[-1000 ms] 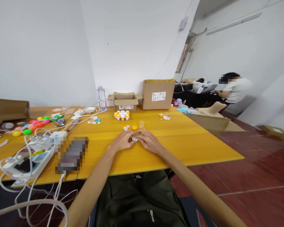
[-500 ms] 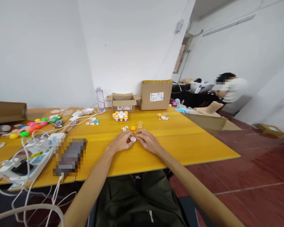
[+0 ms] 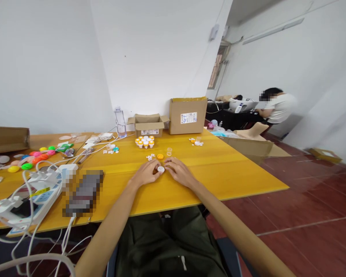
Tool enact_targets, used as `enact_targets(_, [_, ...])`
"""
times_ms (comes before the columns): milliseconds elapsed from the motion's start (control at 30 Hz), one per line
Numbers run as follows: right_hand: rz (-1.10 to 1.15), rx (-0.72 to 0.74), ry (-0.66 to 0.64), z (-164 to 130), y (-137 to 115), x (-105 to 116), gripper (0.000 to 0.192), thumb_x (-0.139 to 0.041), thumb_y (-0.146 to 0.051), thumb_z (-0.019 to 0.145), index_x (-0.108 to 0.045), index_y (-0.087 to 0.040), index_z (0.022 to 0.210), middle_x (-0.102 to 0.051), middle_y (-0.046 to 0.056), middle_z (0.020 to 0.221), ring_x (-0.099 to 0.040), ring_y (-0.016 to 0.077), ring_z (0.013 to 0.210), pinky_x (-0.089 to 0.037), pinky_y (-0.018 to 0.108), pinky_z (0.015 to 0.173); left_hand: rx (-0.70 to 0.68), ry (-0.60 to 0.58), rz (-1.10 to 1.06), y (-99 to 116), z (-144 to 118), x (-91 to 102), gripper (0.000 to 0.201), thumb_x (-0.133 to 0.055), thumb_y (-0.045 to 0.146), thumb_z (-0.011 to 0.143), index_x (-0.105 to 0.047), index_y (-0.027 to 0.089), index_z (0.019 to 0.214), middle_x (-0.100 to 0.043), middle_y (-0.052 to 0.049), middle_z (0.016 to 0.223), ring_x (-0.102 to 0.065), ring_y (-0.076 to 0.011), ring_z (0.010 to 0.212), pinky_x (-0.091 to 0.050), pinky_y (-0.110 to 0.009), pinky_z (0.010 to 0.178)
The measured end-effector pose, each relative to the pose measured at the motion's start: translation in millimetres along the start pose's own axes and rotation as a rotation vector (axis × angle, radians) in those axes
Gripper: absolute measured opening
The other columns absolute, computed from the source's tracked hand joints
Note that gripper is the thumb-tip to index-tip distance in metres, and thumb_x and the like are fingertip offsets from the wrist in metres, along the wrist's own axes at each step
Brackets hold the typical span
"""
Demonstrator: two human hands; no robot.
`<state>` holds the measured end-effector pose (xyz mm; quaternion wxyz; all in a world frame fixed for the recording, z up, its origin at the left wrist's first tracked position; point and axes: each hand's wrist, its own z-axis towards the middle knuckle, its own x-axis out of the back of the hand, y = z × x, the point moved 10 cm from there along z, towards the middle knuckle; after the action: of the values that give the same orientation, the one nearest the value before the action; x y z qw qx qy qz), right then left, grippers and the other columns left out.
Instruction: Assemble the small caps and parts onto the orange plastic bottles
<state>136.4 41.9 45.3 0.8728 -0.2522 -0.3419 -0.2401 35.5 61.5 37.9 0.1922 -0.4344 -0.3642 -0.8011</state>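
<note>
My left hand (image 3: 145, 174) and my right hand (image 3: 179, 173) rest on the yellow table (image 3: 219, 169), fingertips meeting around a small white round piece (image 3: 160, 169). Both hands pinch it from either side. Just beyond lie an orange cap (image 3: 160, 156), a small clear cup (image 3: 169, 151) and several tiny white bits (image 3: 150, 157). Farther back stands a cluster of small orange-capped vials (image 3: 145, 141).
Two cardboard boxes (image 3: 188, 115) and a water bottle (image 3: 120, 122) stand at the table's far edge. A power strip with white cables (image 3: 31, 190) and coloured egg shapes (image 3: 31, 158) lie at left. A person sits at a desk far right (image 3: 273, 107).
The view has drifted slightly right and up; my hands stay together on the white piece, with only small finger movements.
</note>
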Motion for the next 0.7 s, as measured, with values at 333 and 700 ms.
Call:
enact_targets(333, [-0.090,0.130,-0.087,-0.1,-22.4,-6.7,0.029,-0.045,-0.016,0.098,-0.068,-0.025,0.113,-0.065,0.009,0.115,-0.061,0.0217,0.110,-0.053,0.039,0.095,-0.033,-0.016,0.052,-0.5,-0.4,-3.9,0.006,-0.055,0.027,0.088,-0.056,0.022,0.090,-0.062,-0.003,0.086,-0.059,-0.0192,0.083,-0.048,-0.031,0.079])
enact_targets(700, [-0.107,0.135,-0.093,-0.8,-21.6,-8.8,0.031,-0.045,-0.016,0.098,-0.068,-0.026,0.116,-0.066,0.009,0.117,-0.062,0.0219,0.110,-0.054,0.041,0.095,-0.051,-0.006,0.050,0.7,-0.6,-2.7,0.003,-0.056,0.026,0.088,-0.056,0.022,0.089,-0.061,-0.002,0.085,-0.059,-0.0185,0.082,-0.048,-0.030,0.079])
